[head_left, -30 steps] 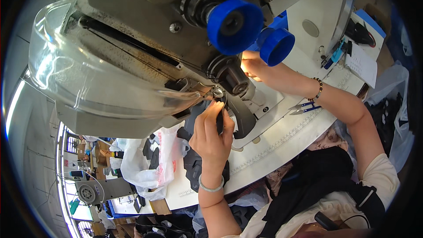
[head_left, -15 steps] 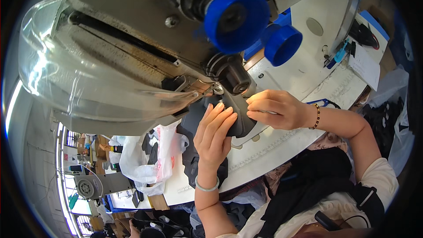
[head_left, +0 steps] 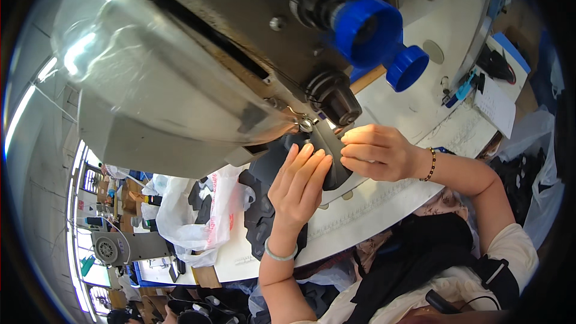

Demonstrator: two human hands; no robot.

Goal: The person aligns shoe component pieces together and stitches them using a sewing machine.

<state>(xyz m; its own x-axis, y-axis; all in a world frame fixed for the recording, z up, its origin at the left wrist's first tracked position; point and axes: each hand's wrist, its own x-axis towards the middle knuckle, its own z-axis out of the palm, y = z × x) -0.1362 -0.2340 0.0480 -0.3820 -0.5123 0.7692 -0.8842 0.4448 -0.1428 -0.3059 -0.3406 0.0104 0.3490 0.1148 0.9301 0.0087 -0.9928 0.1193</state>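
Under the grey sewing machine head point(head_left: 198, 78), a dark curved fabric piece point(head_left: 327, 156) is pressed flat by the open left hand point(head_left: 298, 186) and pinched at its right edge by the right hand point(head_left: 378, 153).

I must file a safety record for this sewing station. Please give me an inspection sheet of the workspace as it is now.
Surface: white work table, ruler marks along its front edge.
Job's things: dark grey fabric piece under the sewing machine head; more dark pieces stacked beside it.
Clutter: white plastic bag, papers, blue-handled tool, two blue thread spools.
Grip: left hand flat on the fabric, fingers straight; right hand pinches the fabric edge near the needle area.
Cables: nothing seen clearly.
Surroundings: another machine and tables at lower left; windows along the left rim.
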